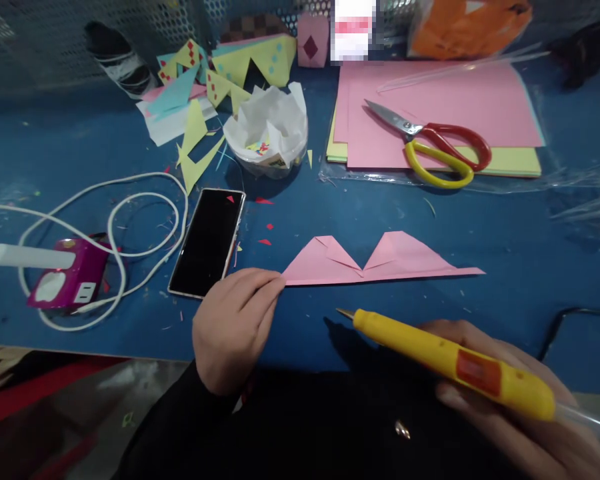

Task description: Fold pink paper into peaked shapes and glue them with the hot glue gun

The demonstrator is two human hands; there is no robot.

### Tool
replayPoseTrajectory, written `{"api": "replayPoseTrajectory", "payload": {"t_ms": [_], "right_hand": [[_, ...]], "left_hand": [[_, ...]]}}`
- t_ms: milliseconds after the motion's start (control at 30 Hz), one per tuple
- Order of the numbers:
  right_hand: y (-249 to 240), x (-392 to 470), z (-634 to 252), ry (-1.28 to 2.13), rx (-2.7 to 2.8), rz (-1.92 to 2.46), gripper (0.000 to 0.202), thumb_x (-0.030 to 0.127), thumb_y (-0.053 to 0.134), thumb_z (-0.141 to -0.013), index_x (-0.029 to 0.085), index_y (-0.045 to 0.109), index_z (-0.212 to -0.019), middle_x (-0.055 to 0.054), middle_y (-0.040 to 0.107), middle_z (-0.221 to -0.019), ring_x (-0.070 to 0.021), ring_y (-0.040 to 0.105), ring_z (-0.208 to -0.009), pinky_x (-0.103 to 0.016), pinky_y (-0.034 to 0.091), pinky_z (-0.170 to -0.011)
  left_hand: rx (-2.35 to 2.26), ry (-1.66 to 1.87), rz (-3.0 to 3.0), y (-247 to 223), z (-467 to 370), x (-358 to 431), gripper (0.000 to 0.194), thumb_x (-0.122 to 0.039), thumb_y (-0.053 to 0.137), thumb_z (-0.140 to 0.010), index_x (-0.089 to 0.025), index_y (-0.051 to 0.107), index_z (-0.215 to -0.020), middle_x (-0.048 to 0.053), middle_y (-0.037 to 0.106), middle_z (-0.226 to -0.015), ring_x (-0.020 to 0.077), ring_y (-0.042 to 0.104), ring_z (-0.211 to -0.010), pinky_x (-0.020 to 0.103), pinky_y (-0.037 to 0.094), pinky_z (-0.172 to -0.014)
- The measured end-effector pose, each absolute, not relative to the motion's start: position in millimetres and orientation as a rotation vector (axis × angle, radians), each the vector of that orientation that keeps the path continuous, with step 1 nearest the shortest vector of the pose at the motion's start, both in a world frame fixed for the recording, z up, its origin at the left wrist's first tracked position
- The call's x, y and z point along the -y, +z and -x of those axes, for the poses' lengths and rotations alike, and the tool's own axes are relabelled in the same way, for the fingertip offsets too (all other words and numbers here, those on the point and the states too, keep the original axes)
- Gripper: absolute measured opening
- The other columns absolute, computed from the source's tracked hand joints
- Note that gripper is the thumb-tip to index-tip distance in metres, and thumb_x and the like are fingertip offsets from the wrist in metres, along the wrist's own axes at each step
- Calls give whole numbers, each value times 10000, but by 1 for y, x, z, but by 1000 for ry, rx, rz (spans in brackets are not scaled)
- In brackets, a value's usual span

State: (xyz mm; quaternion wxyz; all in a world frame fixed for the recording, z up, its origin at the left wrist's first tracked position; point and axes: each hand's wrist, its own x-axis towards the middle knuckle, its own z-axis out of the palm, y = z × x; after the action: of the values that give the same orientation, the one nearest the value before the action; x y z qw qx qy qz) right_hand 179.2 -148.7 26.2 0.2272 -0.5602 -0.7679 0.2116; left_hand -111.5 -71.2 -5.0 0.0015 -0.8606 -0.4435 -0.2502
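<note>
A folded pink paper strip [325, 267] with two raised peaks lies on the blue tabletop in front of me. My left hand [237, 320] pinches its left end between thumb and fingers. Below the strip's right half, my right hand [520, 387] is wrapped around a yellow hot glue gun [410, 337]. Its metal tip points left, apart from the paper, and a clear glue stick runs out of its back end. The red trigger faces up. Part of the right hand is hidden behind the tool.
A phone [207, 240] lies beside my left hand. Left of it are a white cable [113, 227] and a purple power adapter [73, 273]. Farther back are a scrap-filled bowl [270, 130], cut paper shapes [195, 143], scissors [430, 143] and stacked coloured paper [375, 143]. A table edge [155, 358] runs near me.
</note>
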Motion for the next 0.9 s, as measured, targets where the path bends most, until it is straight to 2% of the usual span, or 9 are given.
{"api": "replayPoseTrajectory", "payload": {"t_ms": [100, 233, 400, 533, 700, 900], "right_hand": [[30, 127, -160, 637, 2103, 1458, 99, 397, 454, -973, 326, 516, -1002, 35, 677, -753, -149, 686, -590, -202, 564, -494], [23, 110, -142, 657, 2093, 1457, 148, 425, 472, -975, 288, 520, -953, 60, 644, -680, -113, 625, -488, -198, 501, -447], [9, 107, -129, 677, 2128, 1464, 177, 428, 449, -986, 270, 527, -963, 49, 664, -741, -118, 646, -554, -230, 487, -490], [8, 102, -124, 608, 2185, 1448, 188, 425, 444, -993, 257, 525, -970, 52, 661, -710, -118, 641, -533, -233, 474, -473], [11, 96, -121, 544, 2233, 1402, 210, 419, 450, -1000, 239, 527, -927, 35, 650, -676, -112, 640, -510, -210, 484, -468], [10, 97, -119, 577, 2231, 1399, 214, 431, 441, -1000, 246, 513, -919, 26, 648, -662, -136, 636, -485, -239, 479, -431]], "left_hand": [[1369, -808, 2704, -6, 112, 74, 181, -46, 647, -865, -107, 739, -1008, 116, 772, -1017, 277, 713, -964, 418, 571, -835], [1346, -795, 2706, -7, 116, 79, 218, -29, 655, -858, -96, 732, -1050, 103, 777, -1074, 258, 717, -1038, 384, 573, -906], [1361, -705, 2708, -7, 118, 83, 218, -47, 626, -890, -93, 727, -1077, 80, 764, -1142, 236, 713, -1086, 358, 570, -940], [1381, -668, 2721, -6, 119, 83, 208, -98, 596, -925, -107, 728, -1086, 63, 757, -1156, 236, 716, -1084, 366, 580, -923], [1331, -622, 2764, -5, 120, 81, 235, -120, 533, -958, -89, 726, -1089, 84, 745, -1179, 246, 711, -1098, 373, 590, -904], [1339, -624, 2757, -5, 120, 81, 237, -105, 535, -947, -83, 729, -1081, 95, 751, -1163, 253, 717, -1084, 379, 595, -893]]}}
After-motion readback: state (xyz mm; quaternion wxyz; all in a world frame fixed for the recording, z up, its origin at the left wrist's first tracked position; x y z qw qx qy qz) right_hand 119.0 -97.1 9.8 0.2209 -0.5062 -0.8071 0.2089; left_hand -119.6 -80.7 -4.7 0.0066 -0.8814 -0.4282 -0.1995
